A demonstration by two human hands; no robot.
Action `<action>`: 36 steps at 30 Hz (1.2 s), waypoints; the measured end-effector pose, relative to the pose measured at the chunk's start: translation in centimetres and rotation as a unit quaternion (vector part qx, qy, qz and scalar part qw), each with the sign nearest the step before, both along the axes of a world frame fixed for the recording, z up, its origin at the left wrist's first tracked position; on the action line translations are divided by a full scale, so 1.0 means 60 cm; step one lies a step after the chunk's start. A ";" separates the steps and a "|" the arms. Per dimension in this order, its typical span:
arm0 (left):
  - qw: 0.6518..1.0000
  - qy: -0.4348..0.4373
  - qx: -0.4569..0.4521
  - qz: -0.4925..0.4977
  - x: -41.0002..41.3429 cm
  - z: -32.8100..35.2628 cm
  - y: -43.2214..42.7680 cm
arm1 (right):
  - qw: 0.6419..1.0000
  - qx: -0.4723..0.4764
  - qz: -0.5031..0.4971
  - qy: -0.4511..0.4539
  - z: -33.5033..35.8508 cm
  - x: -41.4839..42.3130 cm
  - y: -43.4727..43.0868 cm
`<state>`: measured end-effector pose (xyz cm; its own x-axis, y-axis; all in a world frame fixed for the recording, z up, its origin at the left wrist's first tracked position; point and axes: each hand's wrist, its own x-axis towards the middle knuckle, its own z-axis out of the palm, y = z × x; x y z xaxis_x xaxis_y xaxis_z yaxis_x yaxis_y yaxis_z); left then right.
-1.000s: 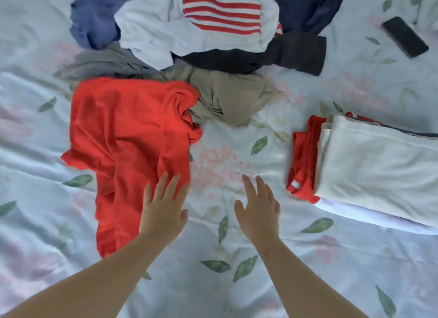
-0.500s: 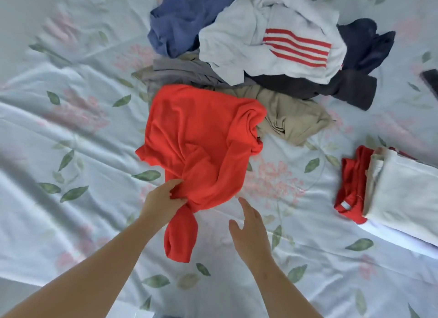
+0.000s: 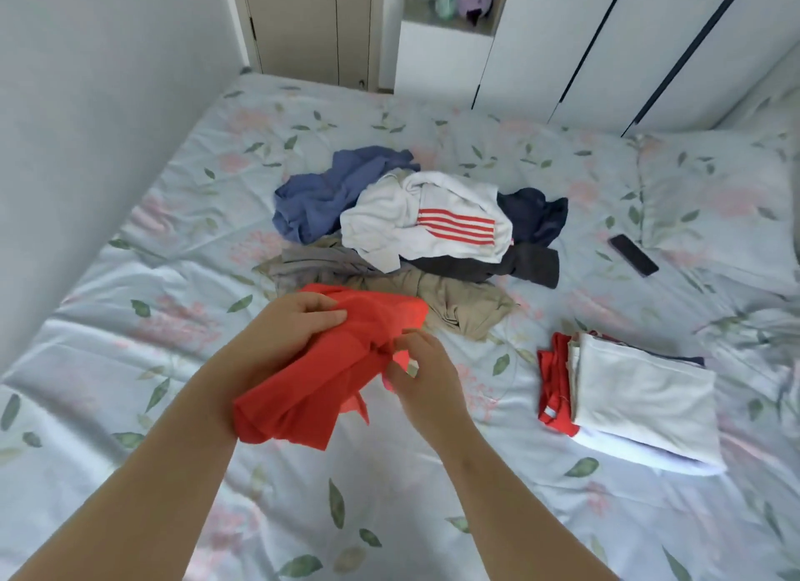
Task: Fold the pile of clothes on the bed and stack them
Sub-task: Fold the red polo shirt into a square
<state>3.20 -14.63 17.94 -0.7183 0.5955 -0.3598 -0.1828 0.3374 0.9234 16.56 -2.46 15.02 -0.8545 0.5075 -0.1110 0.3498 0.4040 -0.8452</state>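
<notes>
Head view: both hands, left (image 3: 289, 327) and right (image 3: 426, 370), grip the red shirt (image 3: 311, 390), pile (image 3: 415, 234) beyond, stack (image 3: 640, 403) right.

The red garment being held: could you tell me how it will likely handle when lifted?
Probably floppy: the red garment sags and bunches between the left hand and right hand. Likely light, since a finger grip on each side seems enough to hold it up. Being limp cloth, it should not roll or tip.
</notes>
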 end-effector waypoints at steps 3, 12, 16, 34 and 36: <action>0.998 -0.028 0.047 0.030 0.013 0.045 0.005 | 0.998 -0.061 -0.007 0.031 0.056 0.014 0.012; 0.957 -0.160 0.235 0.051 0.102 0.062 0.034 | 0.953 -0.232 -0.182 0.067 0.116 0.037 0.052; 0.974 -0.162 0.158 0.018 0.117 0.042 0.038 | 0.930 -0.299 -0.199 0.078 0.115 0.056 0.058; 0.966 0.240 -0.060 -0.077 0.144 0.083 0.074 | 0.974 -0.203 -0.003 0.101 0.102 0.072 0.062; 0.967 0.227 -0.049 -0.101 0.141 0.082 0.070 | 0.982 -0.163 -0.020 0.095 0.096 0.070 0.062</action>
<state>11.69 -10.45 22.87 -0.6878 0.7195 -0.0960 0.3140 0.4142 0.8543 20.79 1.28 20.78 -0.8555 0.5050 -0.1145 0.1840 0.0897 -0.9788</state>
